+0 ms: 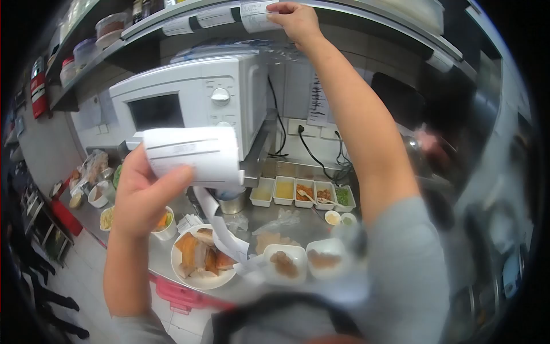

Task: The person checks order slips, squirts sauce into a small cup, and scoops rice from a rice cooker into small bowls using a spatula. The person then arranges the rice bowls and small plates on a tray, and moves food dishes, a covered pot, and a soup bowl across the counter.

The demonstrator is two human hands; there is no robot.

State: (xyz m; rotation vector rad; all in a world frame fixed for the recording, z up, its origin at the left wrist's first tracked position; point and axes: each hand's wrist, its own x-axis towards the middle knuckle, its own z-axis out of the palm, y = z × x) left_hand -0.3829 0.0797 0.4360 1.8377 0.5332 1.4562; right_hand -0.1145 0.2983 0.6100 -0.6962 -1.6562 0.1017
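Observation:
My left hand [142,200] is closed on a curled order slip [195,150], thumb across its lower edge. A long paper strip [216,226] trails below it toward the counter. Up at the shelf edge, my right hand [299,26] pinches the right side of another order slip [256,16]; whether that slip is fixed to the rail I cannot tell. More slips [215,18] hang along the same rail to its left. Under my left hand stands a plate of sliced meat [200,258], and two white bowls [285,265] with brown food sit to its right.
A white microwave [200,86] stands on a raised metal stand behind my left hand. Several small trays [285,190] of sauces and chopped toppings line the counter's back. Black cables [309,150] hang at the wall. A pink handle-like object [183,291] shows below the counter's front edge.

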